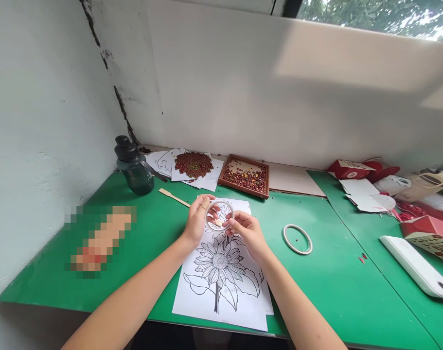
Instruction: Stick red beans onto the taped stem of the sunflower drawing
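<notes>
Both hands hold a thin white roll of double-sided tape (220, 216) upright above the far part of a printed sunflower line drawing (221, 291). On the ring's left side, my left hand (199, 219) grips it with the fingers curled behind. My right hand (247, 231) pinches the ring's lower right edge between thumb and fingers. A small pale bit shows near the fingertips, too small to make out. The drawing lies flat near the table's front edge, over another sheet. Just left of my left hand lies a flat wooden stick (173, 198), its near end reaching toward the hand.
A second tape roll (297, 239) lies right of the drawing. Along the wall stand a dark bottle (133, 167), paper with a bean pile (194, 166), and a framed tray (223, 179) of mixed beans. Red boxes (352, 169) and a white device (414, 265) occupy the right. A blurred patch covers the left.
</notes>
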Demonstrator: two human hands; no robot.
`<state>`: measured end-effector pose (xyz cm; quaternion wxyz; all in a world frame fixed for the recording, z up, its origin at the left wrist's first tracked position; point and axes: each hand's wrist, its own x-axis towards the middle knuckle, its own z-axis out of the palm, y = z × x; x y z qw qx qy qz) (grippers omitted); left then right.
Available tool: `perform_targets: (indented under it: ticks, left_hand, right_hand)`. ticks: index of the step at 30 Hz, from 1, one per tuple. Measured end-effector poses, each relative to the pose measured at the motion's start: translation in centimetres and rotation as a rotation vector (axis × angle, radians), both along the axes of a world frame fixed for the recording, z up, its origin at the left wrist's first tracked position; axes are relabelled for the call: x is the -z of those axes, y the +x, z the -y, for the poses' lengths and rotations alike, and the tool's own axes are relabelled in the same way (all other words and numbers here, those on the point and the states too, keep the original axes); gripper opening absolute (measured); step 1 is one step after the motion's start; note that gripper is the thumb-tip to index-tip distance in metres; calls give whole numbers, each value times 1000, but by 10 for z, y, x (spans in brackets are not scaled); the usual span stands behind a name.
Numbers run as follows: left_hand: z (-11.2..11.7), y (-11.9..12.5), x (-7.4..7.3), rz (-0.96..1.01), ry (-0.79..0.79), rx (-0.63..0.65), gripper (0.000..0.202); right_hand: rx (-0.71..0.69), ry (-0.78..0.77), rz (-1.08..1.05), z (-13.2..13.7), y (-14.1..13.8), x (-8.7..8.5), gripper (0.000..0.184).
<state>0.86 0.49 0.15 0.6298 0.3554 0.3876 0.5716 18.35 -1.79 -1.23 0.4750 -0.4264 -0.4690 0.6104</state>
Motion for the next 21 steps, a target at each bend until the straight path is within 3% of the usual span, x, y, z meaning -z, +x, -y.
perform_targets:
  ticks: [4, 13, 21]
  left_hand:
    - [1, -2, -2, -21, 44, 32, 45]
    - [10, 5, -2, -72, 178, 133, 31]
    - [14, 6, -9, -112, 216, 227, 36]
  right_hand:
    - [112, -28, -74, -4, 6, 0, 39]
    - [170, -109, -178, -5, 9, -7, 54]
    - [-82, -172, -129, 2, 6, -11, 49]
